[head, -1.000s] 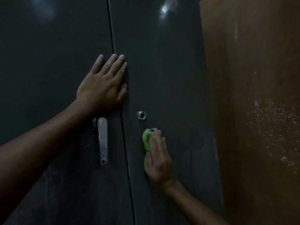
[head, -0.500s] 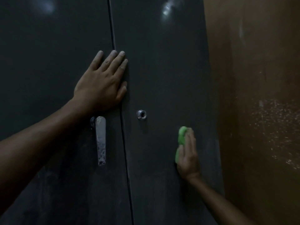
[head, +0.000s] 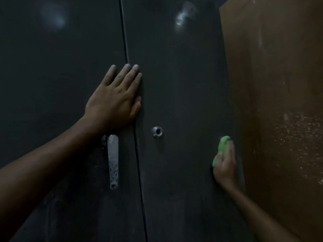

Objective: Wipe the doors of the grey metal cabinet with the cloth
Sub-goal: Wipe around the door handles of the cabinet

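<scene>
Two dark grey metal cabinet doors fill the view, the left door [head: 57, 81] and the right door [head: 180, 84], meeting at a vertical seam. My left hand [head: 115, 98] lies flat with straight fingers across that seam, just above a silver lever handle [head: 112, 159]. My right hand [head: 225, 163] presses a green cloth [head: 221, 149] against the right door near its right edge, fingers laid over the cloth. Most of the cloth is hidden under the hand. A round silver lock [head: 157, 131] sits on the right door between my hands.
A brown wall or panel [head: 279, 102] with pale speckles stands directly right of the cabinet, close to my right hand. The scene is dim, with faint light reflections high on both doors.
My right hand has slid the green cloth rightward across the right door, from beside the seam under the lock to the door's right edge. My left hand has stayed put.
</scene>
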{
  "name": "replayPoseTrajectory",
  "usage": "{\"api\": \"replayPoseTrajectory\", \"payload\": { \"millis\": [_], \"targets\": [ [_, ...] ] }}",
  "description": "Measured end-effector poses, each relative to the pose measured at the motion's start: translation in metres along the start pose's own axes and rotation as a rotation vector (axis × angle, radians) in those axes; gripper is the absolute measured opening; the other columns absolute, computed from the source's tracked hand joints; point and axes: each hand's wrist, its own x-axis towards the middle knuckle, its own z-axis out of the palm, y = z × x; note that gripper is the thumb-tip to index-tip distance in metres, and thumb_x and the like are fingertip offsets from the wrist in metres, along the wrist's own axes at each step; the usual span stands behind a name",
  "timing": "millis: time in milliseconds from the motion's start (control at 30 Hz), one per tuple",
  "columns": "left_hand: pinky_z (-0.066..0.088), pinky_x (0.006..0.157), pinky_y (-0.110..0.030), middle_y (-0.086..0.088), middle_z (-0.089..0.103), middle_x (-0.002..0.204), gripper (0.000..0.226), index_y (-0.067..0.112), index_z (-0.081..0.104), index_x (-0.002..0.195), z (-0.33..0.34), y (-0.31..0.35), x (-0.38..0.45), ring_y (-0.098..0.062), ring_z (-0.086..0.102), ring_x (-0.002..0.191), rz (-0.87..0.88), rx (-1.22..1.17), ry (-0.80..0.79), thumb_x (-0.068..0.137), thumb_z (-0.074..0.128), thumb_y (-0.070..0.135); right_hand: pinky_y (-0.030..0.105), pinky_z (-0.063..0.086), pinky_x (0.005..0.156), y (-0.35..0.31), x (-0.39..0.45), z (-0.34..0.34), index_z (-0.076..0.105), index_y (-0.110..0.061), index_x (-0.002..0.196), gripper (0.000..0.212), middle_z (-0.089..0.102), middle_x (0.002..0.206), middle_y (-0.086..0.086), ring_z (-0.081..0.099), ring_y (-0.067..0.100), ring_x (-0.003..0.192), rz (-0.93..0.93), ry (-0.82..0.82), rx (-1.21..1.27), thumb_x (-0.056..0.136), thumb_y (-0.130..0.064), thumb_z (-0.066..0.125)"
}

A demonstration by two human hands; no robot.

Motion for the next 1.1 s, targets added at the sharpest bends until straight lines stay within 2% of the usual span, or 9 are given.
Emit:
{"api": "replayPoseTrajectory", "payload": {
  "millis": [100, 333, 400, 500, 567, 767, 867, 967, 1100],
  "targets": [
    [0.008, 0.131, -0.054, -0.018, 0.018, 0.173, 0.074, 0.003, 0.024, 0.164, 0.001, 0.002, 0.001, -0.031, 0.014, 0.162, 0.001, 0.002, 0.002, 0.105, 0.018, 0.048, 0.041, 0.033, 0.11, -0.001, 0.098, -0.012, 0.045, 0.001, 0.142, 0.043, 0.045, 0.146, 0.027, 0.045, 0.039, 0.134, 0.564, 0.13, 0.033, 0.105, -0.018, 0.034],
    [0.008, 0.131, -0.053, -0.018, 0.018, 0.173, 0.075, 0.004, 0.023, 0.164, 0.001, 0.004, 0.001, -0.031, 0.015, 0.161, 0.013, -0.012, -0.008, 0.105, 0.016, 0.05, 0.024, 0.013, 0.125, -0.05, -0.008, 0.019, 0.027, -0.002, 0.158, 0.058, 0.024, 0.165, 0.017, 0.018, 0.024, 0.155, -0.26, -0.096, 0.033, 0.102, -0.015, 0.038],
    [0.007, 0.131, -0.053, -0.017, 0.016, 0.173, 0.075, 0.004, 0.022, 0.164, 0.001, 0.002, 0.001, -0.031, 0.013, 0.162, 0.005, -0.006, -0.002, 0.105, 0.014, 0.05, 0.018, 0.012, 0.123, -0.029, -0.01, 0.008, 0.028, 0.0, 0.157, 0.06, 0.025, 0.164, 0.019, 0.021, 0.028, 0.154, -0.113, -0.066, 0.032, 0.101, -0.02, 0.035],
    [0.007, 0.131, -0.053, -0.018, 0.017, 0.173, 0.075, 0.004, 0.023, 0.164, 0.0, 0.002, 0.0, -0.031, 0.014, 0.161, -0.006, -0.007, -0.006, 0.104, 0.017, 0.049, 0.028, 0.012, 0.122, -0.025, 0.065, -0.002, 0.022, -0.002, 0.159, 0.057, 0.022, 0.165, 0.021, 0.021, 0.032, 0.153, 0.399, 0.109, 0.111, 0.106, -0.022, 0.029],
    [0.007, 0.131, -0.053, -0.018, 0.018, 0.173, 0.075, 0.003, 0.024, 0.164, -0.002, 0.002, 0.001, -0.032, 0.014, 0.161, 0.001, -0.021, -0.01, 0.104, 0.018, 0.049, 0.029, 0.013, 0.121, -0.049, 0.101, 0.0, 0.019, -0.004, 0.16, 0.055, 0.021, 0.166, 0.019, 0.021, 0.03, 0.153, 0.5, 0.103, 0.132, 0.108, -0.017, 0.032],
    [0.008, 0.131, -0.053, -0.017, 0.017, 0.173, 0.076, 0.004, 0.022, 0.164, -0.002, 0.001, 0.0, -0.031, 0.014, 0.161, -0.001, -0.021, -0.029, 0.104, 0.017, 0.049, 0.021, 0.01, 0.125, -0.064, -0.044, 0.016, 0.019, -0.008, 0.161, 0.063, 0.012, 0.17, 0.01, 0.009, 0.018, 0.158, -0.275, -0.172, 0.014, 0.103, -0.031, 0.031],
    [0.007, 0.131, -0.053, -0.016, 0.015, 0.173, 0.075, 0.005, 0.02, 0.165, -0.003, 0.001, -0.002, -0.03, 0.012, 0.162, -0.013, -0.028, -0.035, 0.104, 0.015, 0.049, 0.012, 0.006, 0.119, -0.039, -0.059, 0.002, 0.019, -0.01, 0.16, 0.062, 0.012, 0.169, 0.012, 0.013, 0.023, 0.157, -0.088, -0.131, 0.076, 0.103, -0.03, 0.032],
    [0.007, 0.132, -0.052, -0.015, 0.015, 0.174, 0.075, 0.005, 0.021, 0.165, -0.006, 0.001, -0.001, -0.029, 0.012, 0.162, -0.018, -0.054, -0.059, 0.104, 0.016, 0.049, 0.027, 0.006, 0.122, -0.078, -0.01, 0.02, 0.015, -0.006, 0.16, 0.059, 0.008, 0.169, 0.018, 0.009, 0.03, 0.156, 0.333, 0.03, 0.112, 0.107, -0.023, 0.034],
    [0.008, 0.132, -0.05, -0.013, 0.023, 0.172, 0.071, 0.006, 0.029, 0.163, -0.016, 0.001, -0.005, -0.027, 0.017, 0.161, -0.029, -0.174, -0.057, 0.103, 0.023, 0.045, 0.044, 0.009, 0.128, -0.164, -0.07, 0.051, 0.022, -0.003, 0.159, 0.062, 0.012, 0.168, 0.019, 0.008, 0.031, 0.157, -0.241, -0.035, 0.079, 0.103, -0.027, 0.032]
  ]
}}
